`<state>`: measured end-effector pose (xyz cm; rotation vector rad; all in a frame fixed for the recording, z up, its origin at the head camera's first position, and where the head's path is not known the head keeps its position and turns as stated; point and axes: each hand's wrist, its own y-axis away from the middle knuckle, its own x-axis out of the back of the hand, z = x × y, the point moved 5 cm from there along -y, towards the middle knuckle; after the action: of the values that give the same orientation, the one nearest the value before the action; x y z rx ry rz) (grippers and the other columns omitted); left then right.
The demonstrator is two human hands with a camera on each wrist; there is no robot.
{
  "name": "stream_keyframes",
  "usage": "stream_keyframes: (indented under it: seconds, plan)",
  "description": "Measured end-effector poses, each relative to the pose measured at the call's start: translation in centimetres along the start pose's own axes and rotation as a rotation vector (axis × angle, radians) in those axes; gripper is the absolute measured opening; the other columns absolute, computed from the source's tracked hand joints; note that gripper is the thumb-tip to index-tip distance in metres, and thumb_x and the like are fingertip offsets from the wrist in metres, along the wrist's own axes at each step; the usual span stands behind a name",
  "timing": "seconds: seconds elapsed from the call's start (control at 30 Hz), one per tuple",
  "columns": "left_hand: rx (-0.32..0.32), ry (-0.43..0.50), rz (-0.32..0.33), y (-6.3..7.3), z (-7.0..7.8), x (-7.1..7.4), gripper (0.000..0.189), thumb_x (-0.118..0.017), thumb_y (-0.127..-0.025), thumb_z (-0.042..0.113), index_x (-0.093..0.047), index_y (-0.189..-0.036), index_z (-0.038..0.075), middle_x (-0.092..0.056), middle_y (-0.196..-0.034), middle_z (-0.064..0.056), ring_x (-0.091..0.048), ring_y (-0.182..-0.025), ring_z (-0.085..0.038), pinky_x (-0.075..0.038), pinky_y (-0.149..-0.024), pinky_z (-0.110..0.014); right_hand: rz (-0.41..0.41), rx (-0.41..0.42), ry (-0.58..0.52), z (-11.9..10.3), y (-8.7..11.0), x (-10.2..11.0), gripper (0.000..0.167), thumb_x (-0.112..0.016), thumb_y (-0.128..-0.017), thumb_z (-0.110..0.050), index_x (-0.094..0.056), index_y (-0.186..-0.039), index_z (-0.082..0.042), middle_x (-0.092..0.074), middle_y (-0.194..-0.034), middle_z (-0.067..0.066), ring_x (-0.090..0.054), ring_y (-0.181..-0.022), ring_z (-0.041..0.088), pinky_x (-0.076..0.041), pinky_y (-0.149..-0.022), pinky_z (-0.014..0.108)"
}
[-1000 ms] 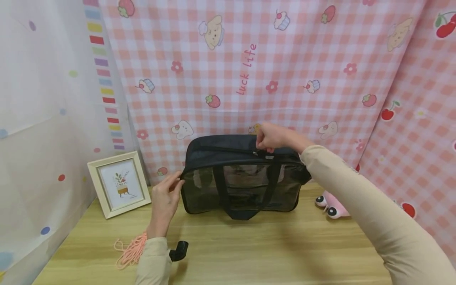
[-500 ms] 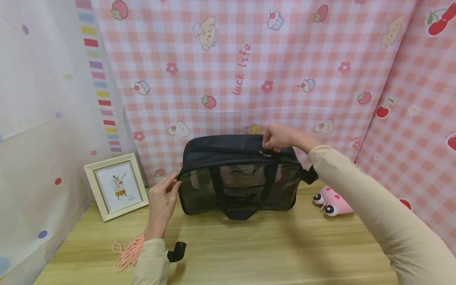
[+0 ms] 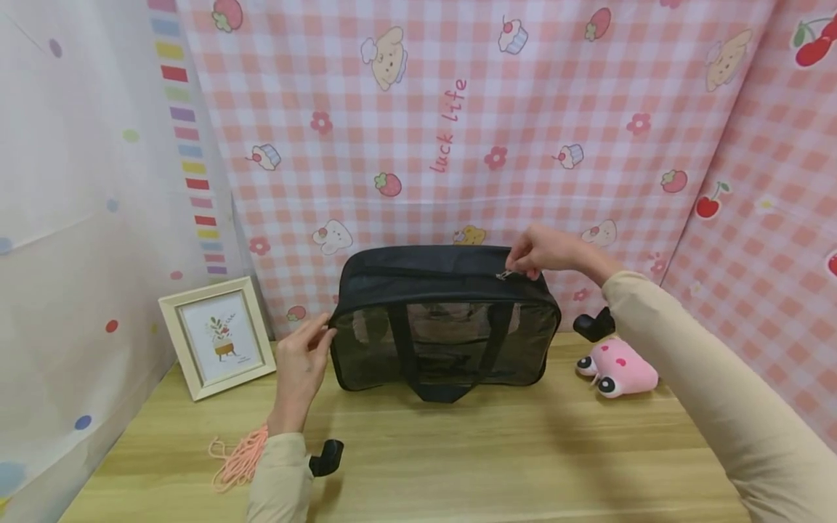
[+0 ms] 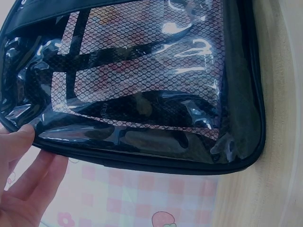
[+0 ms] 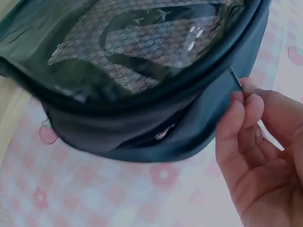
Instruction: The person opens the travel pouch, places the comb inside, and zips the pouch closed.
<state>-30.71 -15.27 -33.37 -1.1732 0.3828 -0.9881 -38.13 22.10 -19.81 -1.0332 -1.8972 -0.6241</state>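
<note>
A black bag with see-through, smoky panels stands upright on the wooden table, its strap handle hanging down the front. My left hand pinches the bag's upper left corner; in the left wrist view the thumb lies on the clear panel side, fingers behind the piped edge. On top, toward the right end, my right hand pinches the zipper pull. The right wrist view shows the thin pull between fingertips and thumb. Mesh shows through the panel.
A cream picture frame leans at the back left. Peach yarn lies by my left forearm. A pink plush toy with big eyes sits right of the bag. Patterned curtains hang close behind.
My right hand has moved right along the bag's top with the zipper pull. The left hand keeps its grip on the corner. More of the pink plush toy shows.
</note>
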Motion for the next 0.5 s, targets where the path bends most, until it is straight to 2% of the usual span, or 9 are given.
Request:
stream_keyframes:
  seconds: [0.23, 0.33, 0.5]
  plan:
    - [0.010, 0.000, -0.009, -0.2, 0.0, -0.1, 0.026, -0.073, -0.077, -0.009, -0.071, -0.103, -0.006, -0.069, -0.087, -0.015, -0.067, -0.067, -0.024, -0.056, -0.061, -0.027, 0.032, -0.031, -0.001, 2.6, 2.3, 1.0, 0.017, -0.058, -0.092, -0.001, -0.069, -0.100, 0.009, -0.063, -0.071, 0.008, -0.056, -0.061, 0.020, -0.052, -0.057, 0.030]
    - [0.011, -0.003, -0.006, -0.2, 0.0, 0.0, 0.026, -0.073, -0.078, -0.008, -0.071, -0.104, -0.005, -0.069, -0.087, -0.014, -0.067, -0.067, -0.024, -0.056, -0.062, -0.026, 0.059, -0.083, -0.003, 4.0, 3.5, 1.2, 0.017, -0.060, -0.092, -0.004, -0.069, -0.100, 0.008, -0.060, -0.066, 0.005, -0.055, -0.060, 0.020, -0.051, -0.056, 0.029]
    - [0.002, 0.001, 0.002, -0.1, 0.1, 0.1, 0.026, -0.073, -0.078, -0.009, -0.071, -0.103, -0.005, -0.070, -0.089, -0.015, -0.067, -0.067, -0.024, -0.055, -0.061, -0.025, 0.089, -0.145, -0.025, 6.5, 5.0, 0.9, 0.020, -0.063, -0.091, -0.006, -0.069, -0.103, 0.009, -0.068, -0.080, 0.011, -0.061, -0.064, 0.020, -0.056, -0.061, 0.031]
